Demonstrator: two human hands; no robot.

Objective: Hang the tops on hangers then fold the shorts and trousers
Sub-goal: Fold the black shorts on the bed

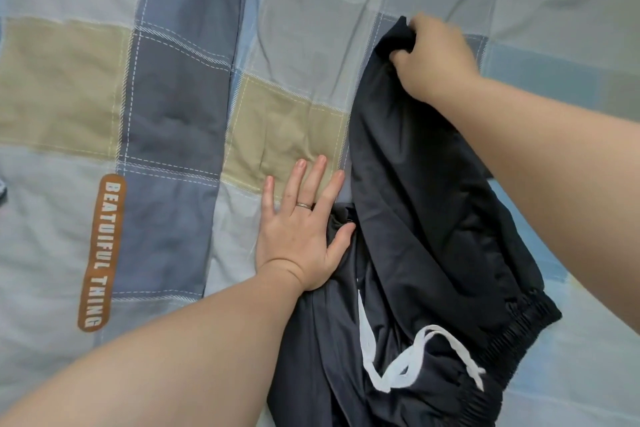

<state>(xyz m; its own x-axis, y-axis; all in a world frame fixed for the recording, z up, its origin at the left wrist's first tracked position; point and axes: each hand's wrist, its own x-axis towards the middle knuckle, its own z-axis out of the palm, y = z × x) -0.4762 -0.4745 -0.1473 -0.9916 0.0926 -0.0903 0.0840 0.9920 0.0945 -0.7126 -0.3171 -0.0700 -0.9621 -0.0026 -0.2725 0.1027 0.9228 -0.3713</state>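
Person, two arms showing. Left hand (301,236): one thin, plain silver-coloured ring (304,205) on the fourth finger; nails short and rounded. Right hand (433,59): bare. Left forearm (173,350) and right forearm (554,163): bare as far as seen.

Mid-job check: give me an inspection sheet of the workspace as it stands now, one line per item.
Surface: plaid bedcover in blue, grey and tan checks, with a brown label printed on it.
Job's things: one dark garment with an elastic waistband and a white drawstring, partly bunched at near right; cannot tell if it is shorts or trousers. No tops or hangers in view.
Clutter: nothing seen.
Grippers: left hand lies flat on the bedcover, fingers straight, thumb against the garment, with a ring on one finger. Right hand grips the garment's far end.
Cables: nothing seen.
Surroundings: bedding fills the view.
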